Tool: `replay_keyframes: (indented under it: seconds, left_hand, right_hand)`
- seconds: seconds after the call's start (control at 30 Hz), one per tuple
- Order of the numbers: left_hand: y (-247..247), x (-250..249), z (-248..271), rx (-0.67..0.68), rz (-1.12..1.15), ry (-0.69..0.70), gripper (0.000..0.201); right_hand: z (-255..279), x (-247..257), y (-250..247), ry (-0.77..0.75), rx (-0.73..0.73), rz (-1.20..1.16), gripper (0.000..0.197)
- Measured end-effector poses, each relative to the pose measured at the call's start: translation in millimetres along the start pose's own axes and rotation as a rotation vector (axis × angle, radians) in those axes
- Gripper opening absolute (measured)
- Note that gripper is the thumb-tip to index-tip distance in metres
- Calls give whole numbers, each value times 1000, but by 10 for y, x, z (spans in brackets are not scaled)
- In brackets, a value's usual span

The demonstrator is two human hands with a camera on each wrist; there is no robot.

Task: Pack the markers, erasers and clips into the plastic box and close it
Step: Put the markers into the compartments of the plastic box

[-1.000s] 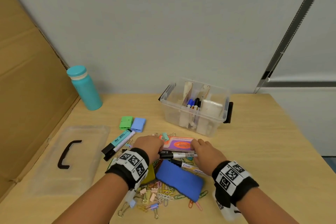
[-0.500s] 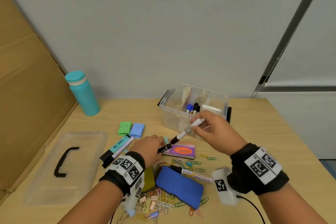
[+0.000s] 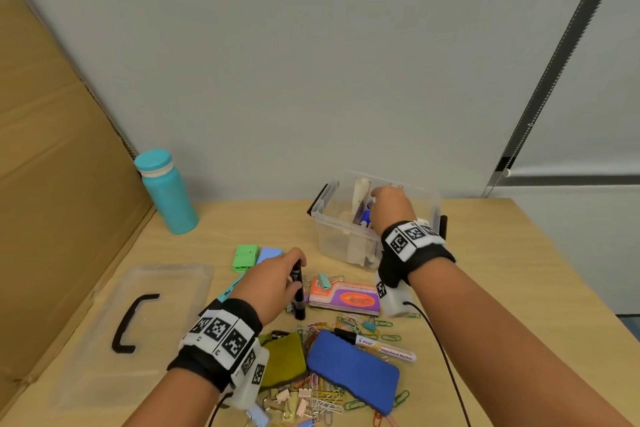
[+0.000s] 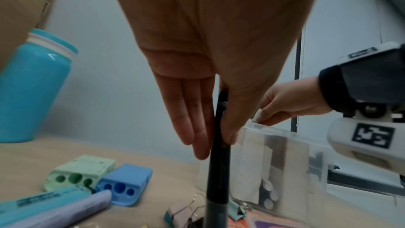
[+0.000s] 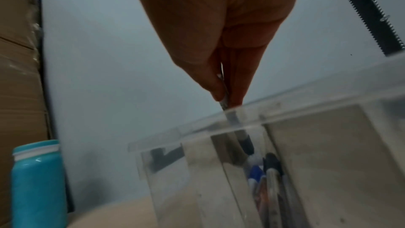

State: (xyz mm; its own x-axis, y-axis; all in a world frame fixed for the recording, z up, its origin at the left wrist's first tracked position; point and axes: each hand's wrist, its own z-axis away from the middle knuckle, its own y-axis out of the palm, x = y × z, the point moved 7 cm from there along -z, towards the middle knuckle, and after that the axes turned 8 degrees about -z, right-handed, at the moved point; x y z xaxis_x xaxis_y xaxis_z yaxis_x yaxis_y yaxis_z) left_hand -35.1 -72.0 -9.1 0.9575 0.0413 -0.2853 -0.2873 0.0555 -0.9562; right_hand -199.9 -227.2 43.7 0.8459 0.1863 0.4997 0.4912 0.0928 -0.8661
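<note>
The clear plastic box [image 3: 332,236] stands open at the back of the table with several markers upright inside. My right hand [image 3: 389,208] reaches into it and pinches a black-capped marker [image 5: 245,141], cap down among the others. My left hand [image 3: 277,279] holds a black marker [image 3: 298,291] upright in front of the box; in the left wrist view it is pinched between thumb and fingers [image 4: 197,136]. On the table lie a Pilot marker [image 3: 384,347], a blue eraser [image 3: 353,367], an olive eraser [image 3: 285,359], green [image 3: 245,256] and blue [image 3: 268,255] sharpener-like blocks, and many paper and binder clips [image 3: 311,395].
The box's clear lid [image 3: 138,322] with a black handle lies at the left. A teal bottle [image 3: 166,192] stands at the back left beside a cardboard sheet [image 3: 52,166]. An orange-purple packet [image 3: 346,296] lies in front of the box. Highlighters [image 4: 43,209] lie by my left hand.
My right hand carried one marker from in front of the box into the box. My left hand has stood its black marker upright.
</note>
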Motion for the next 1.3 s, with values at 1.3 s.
replay_keyframes:
  seconds: [1.3]
  left_hand:
    - [34, -974, -1531, 33, -465, 130, 49]
  right_hand:
    - [513, -1151, 140, 85, -183, -132, 58]
